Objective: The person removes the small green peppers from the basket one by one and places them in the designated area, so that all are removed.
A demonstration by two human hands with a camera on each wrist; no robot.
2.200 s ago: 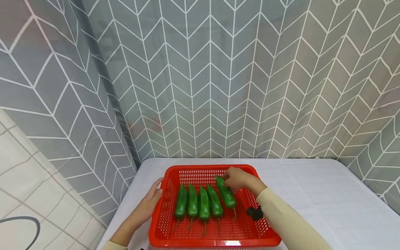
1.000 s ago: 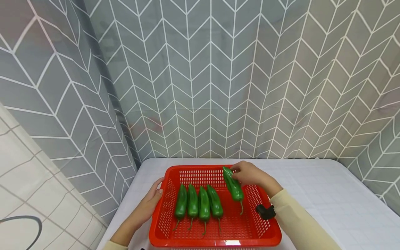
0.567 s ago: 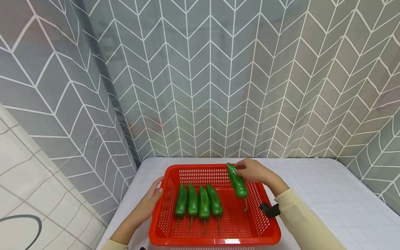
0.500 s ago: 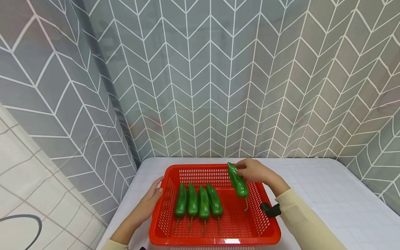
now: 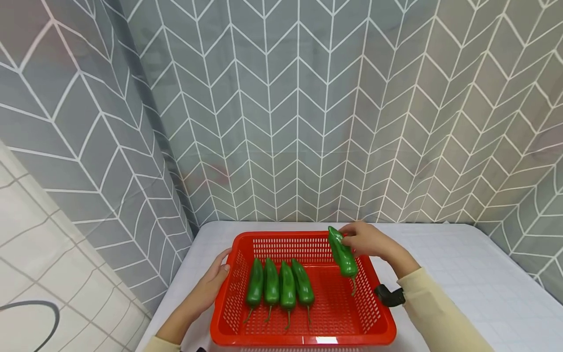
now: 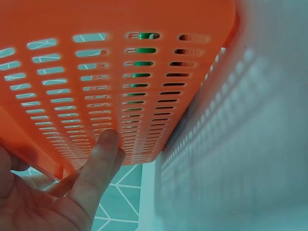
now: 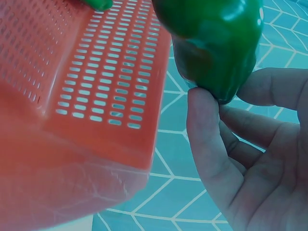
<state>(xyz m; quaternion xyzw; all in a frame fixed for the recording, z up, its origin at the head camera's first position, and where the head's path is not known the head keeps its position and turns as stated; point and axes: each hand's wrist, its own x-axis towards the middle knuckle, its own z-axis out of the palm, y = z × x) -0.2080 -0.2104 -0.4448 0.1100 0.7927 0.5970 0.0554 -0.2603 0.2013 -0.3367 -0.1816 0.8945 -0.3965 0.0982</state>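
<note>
At the lower centre of the frame, my right hand (image 5: 368, 239) holds a green pepper (image 5: 345, 256) above the right rear part of a red basket (image 5: 272, 340), thumb and fingers clamped on the upper part of the pepper from either side. The pepper leans, tip toward the upper left, its thin stem hanging toward the lower right. To the left of it, four other green peppers (image 5: 288, 288) lie side by side on the basket floor, stems toward the bottom of the frame. My left hand (image 5: 210, 283) grips the rim at the basket's left side, its thumb over the edge and its fingers against the slotted outer wall, as the left wrist view shows. A black device (image 5: 389, 296) sits at my right wrist, beside a cream sleeve (image 5: 440, 308). The basket stands on a white surface (image 5: 457, 274) that stretches to the right of the frame. Behind it, a grey curtain (image 5: 290, 107) with white chevron lines fills the upper frame; white tiles (image 5: 39, 254) show at lower left.
</note>
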